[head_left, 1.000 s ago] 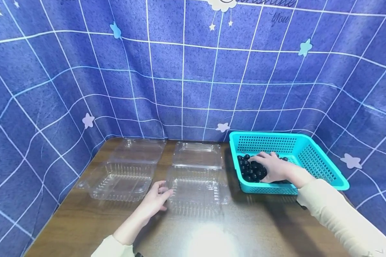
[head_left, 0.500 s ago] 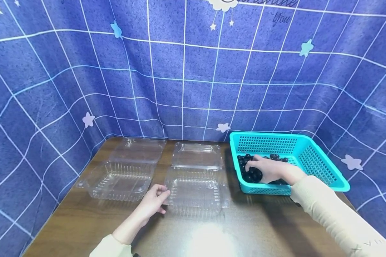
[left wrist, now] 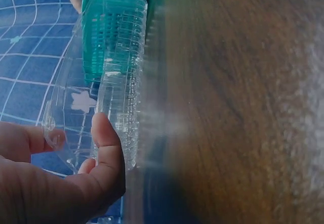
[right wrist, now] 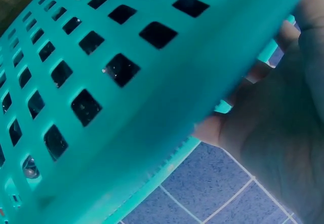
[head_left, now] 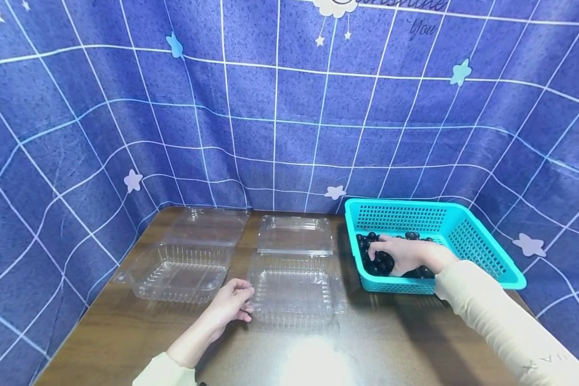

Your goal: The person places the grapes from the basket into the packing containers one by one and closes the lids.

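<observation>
My left hand pinches the left edge of a clear hinged plastic clamshell box, whose lid lies open behind it. In the left wrist view, its thumb and fingers curl about the box's corner. My right hand reaches down into a turquoise basket, its fingers curled over shiny round black grapes. From the right wrist, the basket's slotted wall hides most of those fingertips, and dark fruit shows through the holes.
Left of the left hand stands a second clear clamshell box, its lid laid back too. The wooden table meets a blue checked curtain behind the boxes and basket. More black grapes lie behind the right hand.
The right hand has sunk lower and its fingers have curled in among the grapes. The left hand has shifted slightly left, and its fingers have closed on the box's edge.
</observation>
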`<act>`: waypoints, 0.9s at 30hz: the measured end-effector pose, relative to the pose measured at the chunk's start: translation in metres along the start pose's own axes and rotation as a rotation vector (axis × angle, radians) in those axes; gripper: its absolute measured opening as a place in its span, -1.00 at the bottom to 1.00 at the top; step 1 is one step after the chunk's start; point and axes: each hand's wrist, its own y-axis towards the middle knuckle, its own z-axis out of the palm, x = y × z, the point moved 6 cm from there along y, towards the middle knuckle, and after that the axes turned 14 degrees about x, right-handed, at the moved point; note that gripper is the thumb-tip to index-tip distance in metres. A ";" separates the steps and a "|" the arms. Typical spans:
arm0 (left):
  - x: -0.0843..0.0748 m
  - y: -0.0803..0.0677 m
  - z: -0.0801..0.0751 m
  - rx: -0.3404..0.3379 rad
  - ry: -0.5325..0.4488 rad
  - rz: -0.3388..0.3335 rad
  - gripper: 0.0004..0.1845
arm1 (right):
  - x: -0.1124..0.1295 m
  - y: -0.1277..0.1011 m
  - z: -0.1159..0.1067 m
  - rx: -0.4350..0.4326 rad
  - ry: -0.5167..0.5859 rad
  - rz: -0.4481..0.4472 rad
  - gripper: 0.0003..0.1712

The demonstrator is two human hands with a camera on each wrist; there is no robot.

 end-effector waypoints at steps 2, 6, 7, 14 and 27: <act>0.001 0.001 0.000 -0.002 -0.011 0.003 -0.62 | 0.000 -0.001 -0.001 0.015 0.025 0.010 -0.51; 0.004 0.001 0.000 0.003 -0.018 0.007 -0.62 | 0.001 -0.002 -0.004 0.018 0.055 0.025 -0.64; 0.005 0.001 0.000 0.009 -0.019 0.008 -0.61 | 0.001 -0.002 -0.004 0.014 0.057 0.026 -0.66; 0.008 0.002 0.002 0.054 -0.002 0.011 -0.61 | 0.006 -0.003 -0.005 -0.027 -0.005 0.010 -0.65; 0.004 0.005 0.000 0.037 -0.072 0.028 -0.64 | 0.012 -0.018 -0.022 -0.086 -0.082 0.040 -0.58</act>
